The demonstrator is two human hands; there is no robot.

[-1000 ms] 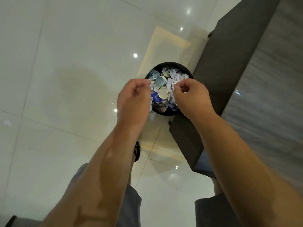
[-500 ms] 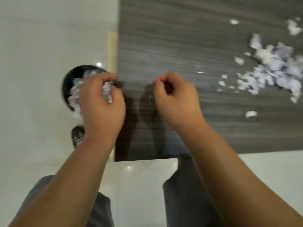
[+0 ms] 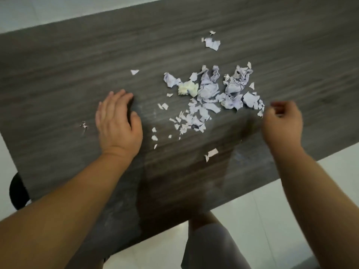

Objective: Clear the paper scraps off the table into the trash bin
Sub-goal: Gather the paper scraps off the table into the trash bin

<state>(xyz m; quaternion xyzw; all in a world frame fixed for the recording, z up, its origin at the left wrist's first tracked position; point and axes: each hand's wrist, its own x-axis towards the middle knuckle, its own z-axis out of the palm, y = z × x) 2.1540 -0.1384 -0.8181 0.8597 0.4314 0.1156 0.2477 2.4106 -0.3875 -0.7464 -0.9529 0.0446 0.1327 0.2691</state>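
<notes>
A heap of pale lilac paper scraps (image 3: 211, 94) lies on the dark wood-grain table (image 3: 77, 65), with a crumpled cream piece (image 3: 188, 89) among them and small bits scattered around. My left hand (image 3: 116, 123) hovers flat over the table left of the heap, fingers straight and holding nothing. My right hand (image 3: 281, 123) is at the heap's right edge, fingers loosely curled and blurred, with nothing visibly in it. Only a dark sliver of the black trash bin (image 3: 16, 191) shows past the table's left edge.
A separate scrap (image 3: 212, 43) lies farther back on the table, and another one (image 3: 211, 153) lies near the front edge. A tiny crumb (image 3: 84, 125) sits left of my left hand. White tiled floor (image 3: 272, 220) and my knee (image 3: 209, 247) lie below the table.
My view swung from the full bin on the floor back to the table. Both hands left the bin; the left uncurled and flattened, and the right travelled to the heap's right side.
</notes>
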